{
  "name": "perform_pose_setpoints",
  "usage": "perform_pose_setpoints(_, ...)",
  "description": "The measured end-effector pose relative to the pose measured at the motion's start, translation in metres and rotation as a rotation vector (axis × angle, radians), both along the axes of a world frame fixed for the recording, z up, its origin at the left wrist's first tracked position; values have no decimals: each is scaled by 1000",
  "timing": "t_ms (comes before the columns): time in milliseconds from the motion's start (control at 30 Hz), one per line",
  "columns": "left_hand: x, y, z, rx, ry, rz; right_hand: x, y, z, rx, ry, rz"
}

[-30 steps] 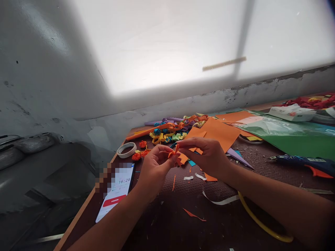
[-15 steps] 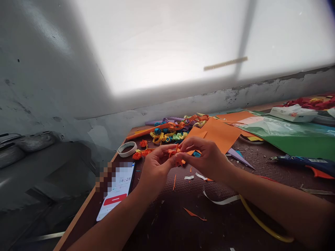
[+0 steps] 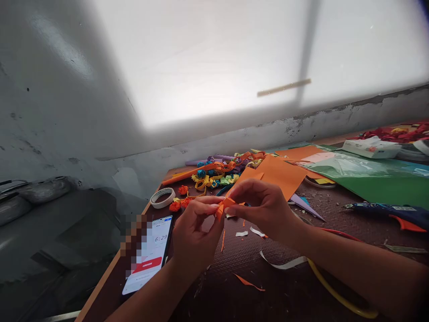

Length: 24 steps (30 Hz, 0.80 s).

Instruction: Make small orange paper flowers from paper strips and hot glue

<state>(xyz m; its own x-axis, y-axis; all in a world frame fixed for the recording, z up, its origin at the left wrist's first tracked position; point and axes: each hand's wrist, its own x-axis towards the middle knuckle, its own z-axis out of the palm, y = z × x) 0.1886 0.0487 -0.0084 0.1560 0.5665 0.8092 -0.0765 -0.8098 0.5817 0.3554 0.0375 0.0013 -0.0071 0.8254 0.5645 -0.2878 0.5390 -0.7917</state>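
"Tabletop [image 3: 214,295] is the largest thing, yes? I see dark brown, with a light wooden edge on the left."

"Yes. At its right side lies a green sheet [image 3: 385,185], partly under clear shiny film. Left of it, several orange paper sheets [image 3: 281,174] overlap each other."

"And what is farther to the left?"

"A mixed pile [image 3: 217,172] of paper rolls and strips, in orange, yellow, blue and purple."

"How are the two hands?"

"The right hand [image 3: 264,208] and the left hand [image 3: 196,232] meet over the tabletop. Their fingers are narrow, and both hands pinch one small folded piece."

"Which things are near them?"

"A phone [image 3: 157,248] with lit screen lies left of the left hand. Beyond its upper end is a roll of tape [image 3: 163,204], lying flat, and near this roll are crumpled orange balls [image 3: 174,206]."

"Where exactly is the small piece?"

"The folded orange paper [image 3: 225,206] is between the fingertips of both hands; its lower folds I cannot tell clearly. Smallest are the white scraps [image 3: 241,234], lying just below the right hand."
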Motion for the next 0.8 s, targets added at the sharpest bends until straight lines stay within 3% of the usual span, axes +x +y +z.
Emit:
perform_pose_setpoints(167,-7,0,-3,140,71,22,0,-4,0,118,-61,-27)
perform_pose_setpoints(533,-4,-4,0,80,163,8,13,-8,8,572,-430,-257)
perform_pose_setpoints(667,-5,-4,2,70,244,85,14,-8,10,621,-481,-285)
perform_pose_setpoints(800,-5,-4,6,145,318,119,14,-9,8,567,-495,-298)
